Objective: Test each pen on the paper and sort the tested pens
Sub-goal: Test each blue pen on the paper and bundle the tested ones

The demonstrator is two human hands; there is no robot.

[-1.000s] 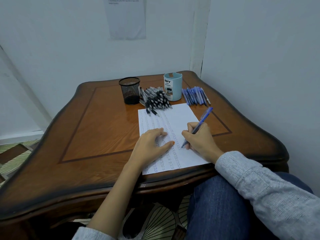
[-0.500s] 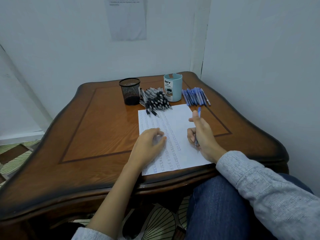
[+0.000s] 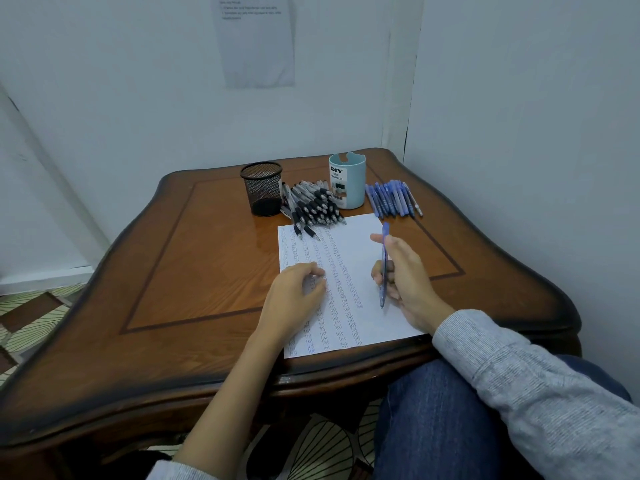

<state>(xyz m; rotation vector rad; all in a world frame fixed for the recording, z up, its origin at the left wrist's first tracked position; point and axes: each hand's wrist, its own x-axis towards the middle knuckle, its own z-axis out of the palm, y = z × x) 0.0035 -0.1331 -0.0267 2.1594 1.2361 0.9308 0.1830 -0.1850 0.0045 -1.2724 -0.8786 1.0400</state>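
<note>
Right hand (image 3: 405, 282) no longer writing: blue pen (image 3: 384, 252) swinging from slanted writing hold of a second ago to near upright. Tip pointing down at paper (image 3: 349, 244) near its right edge, contact unclear. Fingers wrapping around barrel, thumb sitting at top end. Left hand (image 3: 294, 299) staying on paper, fingers drawing in, loosely curled, gripping nothing. Black pens (image 3: 315, 206) lying between mesh cup (image 3: 261, 188) and blue organizer (image 3: 348, 183); blue pens (image 3: 393, 199) lying right of it.

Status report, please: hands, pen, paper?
Right hand grips blue pen, tip near paper. Left hand rests on paper. Nothing in the way.
</note>
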